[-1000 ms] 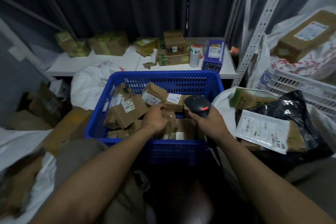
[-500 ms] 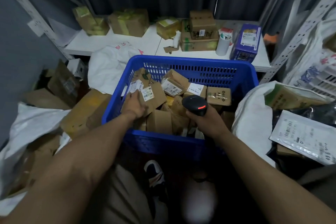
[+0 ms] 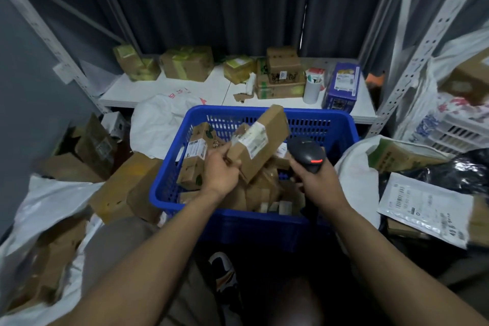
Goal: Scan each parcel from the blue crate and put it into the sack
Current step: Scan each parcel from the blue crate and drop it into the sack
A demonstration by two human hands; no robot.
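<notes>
The left hand [image 3: 221,174] grips a box [image 3: 260,143] above the blue crate [image 3: 341,124], label [image 3: 252,137] up; the right hand [image 3: 317,182] clasps the scanner [image 3: 307,153] at its three o'clock. Best turn the label squarely toward the scanner.

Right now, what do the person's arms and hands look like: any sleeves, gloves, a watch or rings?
The left forearm and the right forearm are bare down to the picture's bottom edge; no sleeve shows. The left hand and the right hand wear no gloves. Neither wrist carries a watch or band, and no ring shows on either hand.
</notes>
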